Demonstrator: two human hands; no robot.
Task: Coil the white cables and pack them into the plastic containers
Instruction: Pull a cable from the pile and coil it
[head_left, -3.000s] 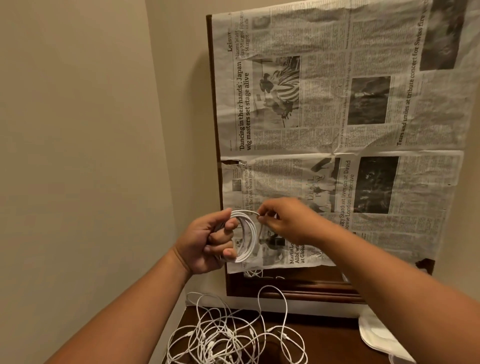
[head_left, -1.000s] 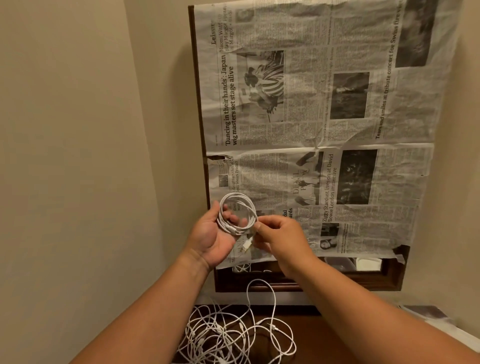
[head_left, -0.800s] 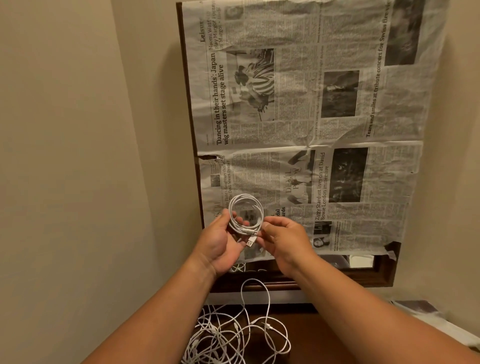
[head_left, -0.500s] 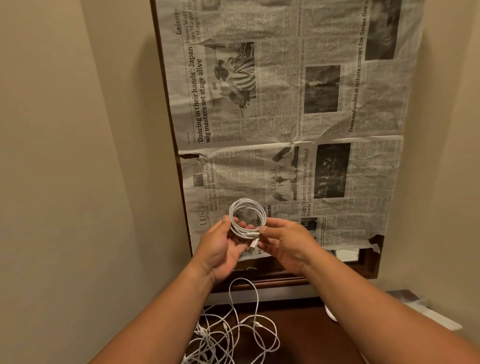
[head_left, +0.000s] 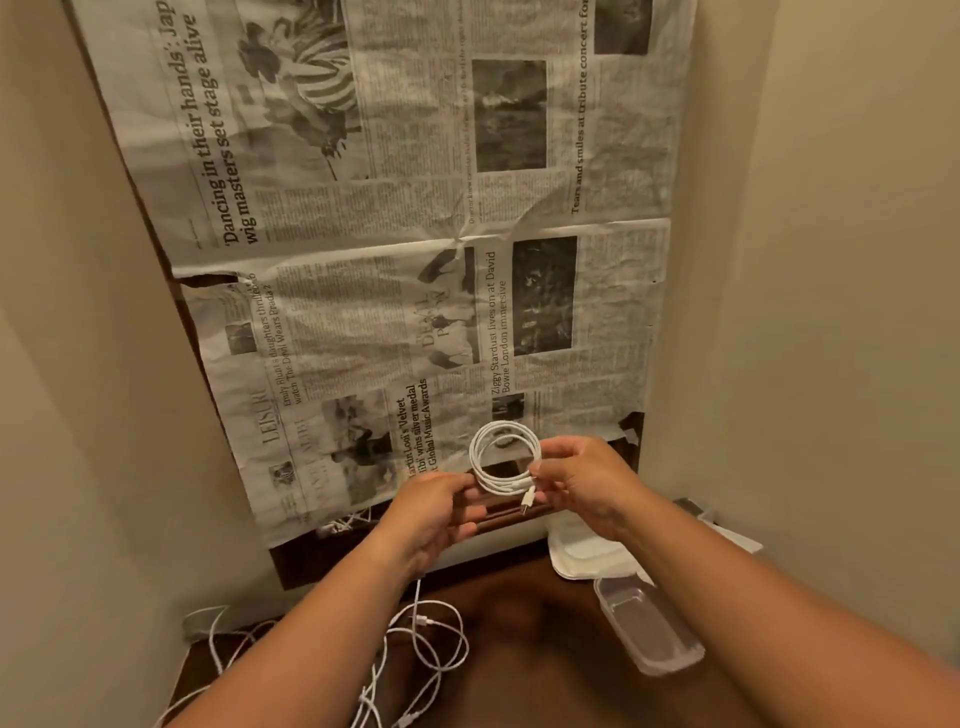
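One cable coiled, the open container waits to the right

Two hands hold a single finished loop up in front of the newspaper-covered panel (head_left: 395, 249). The coiled cable (head_left: 505, 457) stands as an upright ring, and its connector end (head_left: 528, 503) dangles from the bottom of it. The left hand (head_left: 434, 512) is curled loosely, thumb and forefinger pinching the lower left of the ring. The right hand (head_left: 584, 480) pinches the lower right, where the strands gather, with its other fingers half folded.

Below them, on the dark worktop (head_left: 540, 654), the loose cables (head_left: 415, 649) lie in a tangle at the left, under the left forearm. The clear container (head_left: 647, 626) sits at the right, open side up and apparently empty, though its transparent walls make that hard to swear to. Its long axis runs away from the person and slightly leftward. Just behind it lies a white lid or tray (head_left: 582, 558).

From where things stand, the container lies down and to the right of the coil, directly beneath the right forearm, so the right hand is plainly the nearer one to carry the ring over. The ring would need tipping flat, and it may have to be squeezed along the container's long axis to go in without springing open.
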